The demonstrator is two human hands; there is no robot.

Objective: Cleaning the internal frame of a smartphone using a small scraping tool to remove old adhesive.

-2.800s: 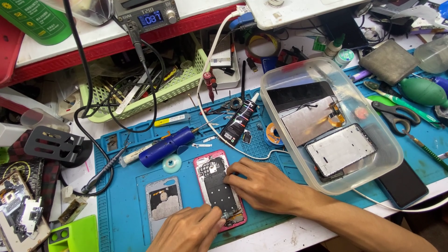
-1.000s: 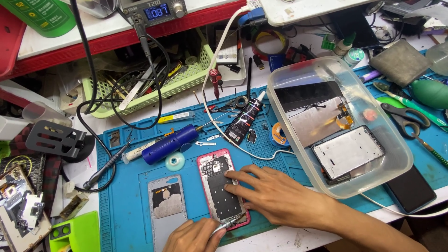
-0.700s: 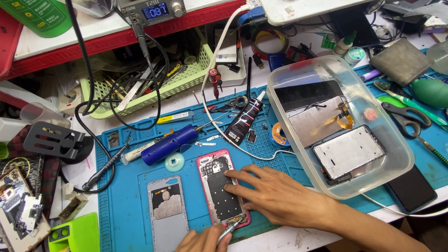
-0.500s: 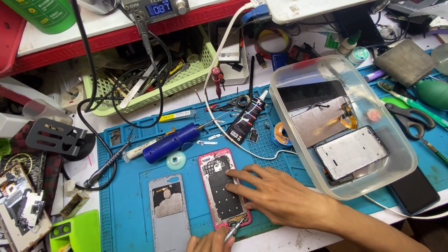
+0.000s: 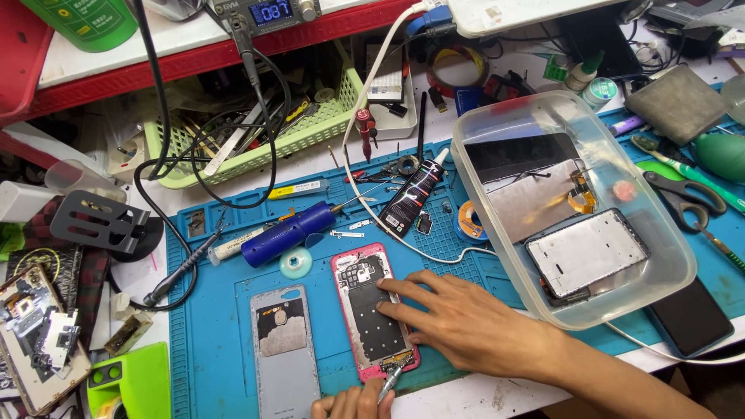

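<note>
Left hand [image 5: 353, 403] slid lower, fingers pinching tweezers [image 5: 390, 382]; right hand [image 5: 458, 322] flat, pinning the opened phone [image 5: 374, 310]; fragile, hold edges.

Mat [image 5: 217, 341]: matt blue rubber. Tub [image 5: 667, 264]: clear glossy plastic. Basket [image 5: 310, 136]: green plastic mesh. Phone frame [image 5: 345, 268]: glossy pink rim.

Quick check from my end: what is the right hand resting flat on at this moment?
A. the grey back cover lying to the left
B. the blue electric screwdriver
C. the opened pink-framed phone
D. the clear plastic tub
C: the right hand lies with fingers spread on the opened pink-framed phone, while the grey back cover, clear plastic tub and blue electric screwdriver lie apart from it.
</note>
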